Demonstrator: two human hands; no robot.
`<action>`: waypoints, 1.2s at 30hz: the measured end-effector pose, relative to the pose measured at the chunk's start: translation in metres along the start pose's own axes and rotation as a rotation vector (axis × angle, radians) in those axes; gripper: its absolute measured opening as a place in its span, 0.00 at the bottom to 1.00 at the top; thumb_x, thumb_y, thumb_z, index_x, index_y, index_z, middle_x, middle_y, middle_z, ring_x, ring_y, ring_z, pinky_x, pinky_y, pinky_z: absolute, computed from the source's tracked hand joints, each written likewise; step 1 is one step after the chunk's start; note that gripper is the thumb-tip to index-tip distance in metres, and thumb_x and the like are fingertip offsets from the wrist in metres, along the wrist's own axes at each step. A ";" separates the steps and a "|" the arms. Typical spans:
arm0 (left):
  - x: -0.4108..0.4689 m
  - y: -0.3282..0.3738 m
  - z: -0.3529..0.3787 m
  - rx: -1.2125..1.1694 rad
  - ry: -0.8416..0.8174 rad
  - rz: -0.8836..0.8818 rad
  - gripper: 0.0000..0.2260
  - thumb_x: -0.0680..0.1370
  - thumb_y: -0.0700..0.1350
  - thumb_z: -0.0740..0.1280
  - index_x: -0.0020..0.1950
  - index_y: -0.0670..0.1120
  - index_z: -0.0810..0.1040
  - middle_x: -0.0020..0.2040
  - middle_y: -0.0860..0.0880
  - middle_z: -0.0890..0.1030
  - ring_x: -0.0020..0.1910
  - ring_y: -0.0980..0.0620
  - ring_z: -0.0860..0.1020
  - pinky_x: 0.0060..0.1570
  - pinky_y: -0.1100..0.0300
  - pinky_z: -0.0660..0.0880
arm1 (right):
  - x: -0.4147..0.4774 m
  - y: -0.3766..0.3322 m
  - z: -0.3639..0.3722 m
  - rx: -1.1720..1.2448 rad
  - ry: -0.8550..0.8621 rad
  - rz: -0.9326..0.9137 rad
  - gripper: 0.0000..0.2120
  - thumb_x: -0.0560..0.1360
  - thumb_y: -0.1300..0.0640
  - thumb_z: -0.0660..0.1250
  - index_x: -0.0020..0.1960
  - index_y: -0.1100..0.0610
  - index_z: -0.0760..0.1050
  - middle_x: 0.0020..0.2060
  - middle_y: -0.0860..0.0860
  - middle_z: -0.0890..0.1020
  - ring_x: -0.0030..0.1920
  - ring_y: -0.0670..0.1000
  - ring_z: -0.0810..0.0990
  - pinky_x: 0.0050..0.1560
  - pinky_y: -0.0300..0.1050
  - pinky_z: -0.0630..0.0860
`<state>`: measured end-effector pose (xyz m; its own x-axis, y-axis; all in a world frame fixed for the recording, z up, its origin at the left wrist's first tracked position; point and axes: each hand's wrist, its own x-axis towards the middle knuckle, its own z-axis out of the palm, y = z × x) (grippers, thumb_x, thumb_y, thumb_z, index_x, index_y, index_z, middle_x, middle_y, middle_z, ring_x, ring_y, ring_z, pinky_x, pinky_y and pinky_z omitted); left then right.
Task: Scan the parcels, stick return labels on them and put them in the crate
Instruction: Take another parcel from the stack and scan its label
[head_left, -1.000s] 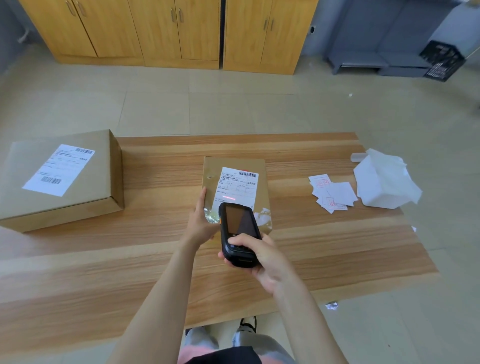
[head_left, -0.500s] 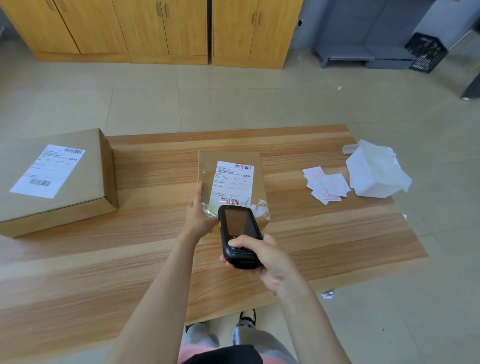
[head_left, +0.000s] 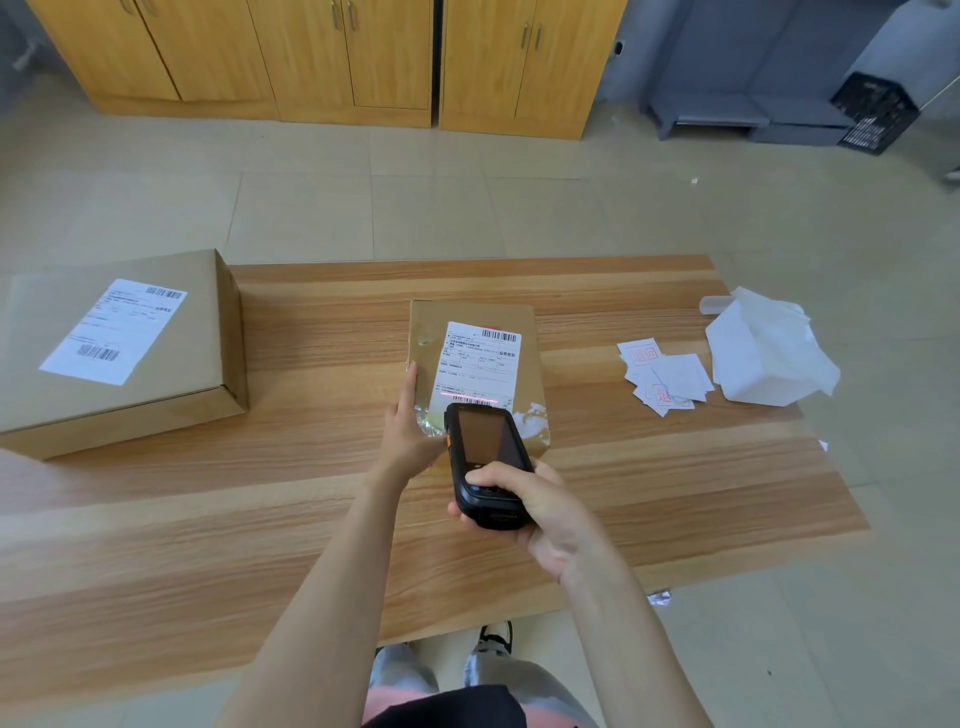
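Observation:
A small flat brown parcel (head_left: 475, 332) with a white shipping label lies in the middle of the wooden table (head_left: 311, 519). My left hand (head_left: 410, 426) rests on its near left corner with straight fingers. My right hand (head_left: 530, 499) grips a black handheld scanner (head_left: 485, 457) just above the parcel's near edge. A red scan line shows on the label's lower barcode. A larger brown box (head_left: 119, 353) with its own label sits at the table's left end. Loose white return labels (head_left: 665, 376) with red print lie to the right.
A crumpled white paper sheet (head_left: 769, 353) lies at the table's right end. A black crate (head_left: 872, 111) stands on the floor at the far right by a grey cabinet. Wooden cupboards line the back wall. A paper scrap lies on the floor.
The red scan line has moved down the label to the lower barcode. Both hands and the scanner keep their place on the parcel; the head camera shifted slightly.

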<state>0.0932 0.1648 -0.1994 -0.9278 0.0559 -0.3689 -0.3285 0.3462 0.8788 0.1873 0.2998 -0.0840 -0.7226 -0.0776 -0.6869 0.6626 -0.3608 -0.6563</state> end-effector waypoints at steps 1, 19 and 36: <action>-0.001 0.001 0.000 -0.006 -0.001 -0.003 0.48 0.70 0.36 0.74 0.77 0.60 0.46 0.68 0.43 0.61 0.66 0.46 0.63 0.58 0.45 0.74 | 0.001 0.000 0.000 -0.007 0.001 0.003 0.17 0.67 0.68 0.72 0.52 0.65 0.71 0.34 0.62 0.83 0.34 0.60 0.84 0.30 0.43 0.79; -0.007 -0.007 0.005 0.012 0.053 0.031 0.48 0.69 0.45 0.76 0.77 0.60 0.46 0.70 0.45 0.62 0.69 0.47 0.61 0.68 0.49 0.61 | 0.005 0.001 -0.007 0.012 -0.008 -0.030 0.20 0.67 0.68 0.73 0.56 0.65 0.70 0.36 0.63 0.83 0.36 0.60 0.84 0.31 0.43 0.79; -0.009 -0.009 0.005 -0.008 0.056 0.026 0.52 0.63 0.54 0.79 0.76 0.63 0.46 0.72 0.52 0.60 0.71 0.54 0.58 0.70 0.49 0.60 | 0.057 -0.009 -0.135 -0.038 0.389 -0.098 0.30 0.66 0.67 0.74 0.65 0.61 0.68 0.54 0.59 0.80 0.51 0.58 0.81 0.40 0.47 0.80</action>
<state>0.1056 0.1655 -0.2049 -0.9444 0.0121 -0.3287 -0.3056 0.3375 0.8903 0.1674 0.4244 -0.1595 -0.6594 0.3154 -0.6824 0.6063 -0.3137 -0.7308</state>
